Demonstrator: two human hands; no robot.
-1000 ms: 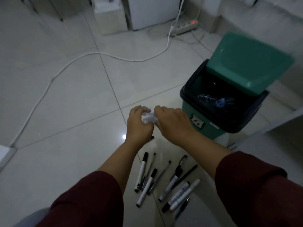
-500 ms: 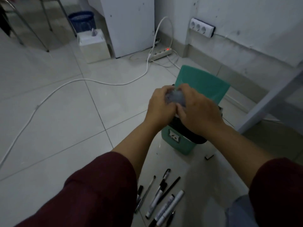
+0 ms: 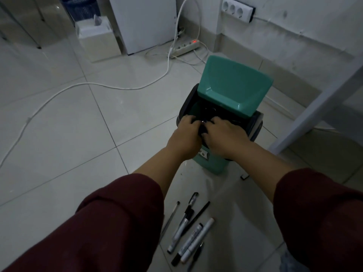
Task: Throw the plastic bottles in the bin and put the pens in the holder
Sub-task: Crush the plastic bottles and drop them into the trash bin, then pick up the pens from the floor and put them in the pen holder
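Observation:
A green bin [image 3: 213,163] with a black liner stands on the tiled floor, its green lid [image 3: 233,85] tipped up and back. My left hand [image 3: 184,136] and my right hand [image 3: 224,134] meet over the bin's front rim, fingers curled toward each other inside the opening. Only a small shiny glint of the crushed plastic bottle [image 3: 203,121] shows between the fingertips; the rest is hidden. Several pens and markers [image 3: 188,230] lie loose on the floor in front of the bin, between my forearms. No pen holder is in view.
A white cable [image 3: 117,87] runs across the floor to a power strip [image 3: 185,47] by the wall. A tissue box [image 3: 96,40] and a white cabinet [image 3: 145,22] stand behind. A pale table leg [image 3: 318,107] slants at right. A small dark item [image 3: 244,176] lies beside the bin.
Both hands have carried the crushed bottle up from the floor and then lowered it into the bin's mouth. The view has shifted forward, with the bin more centred.

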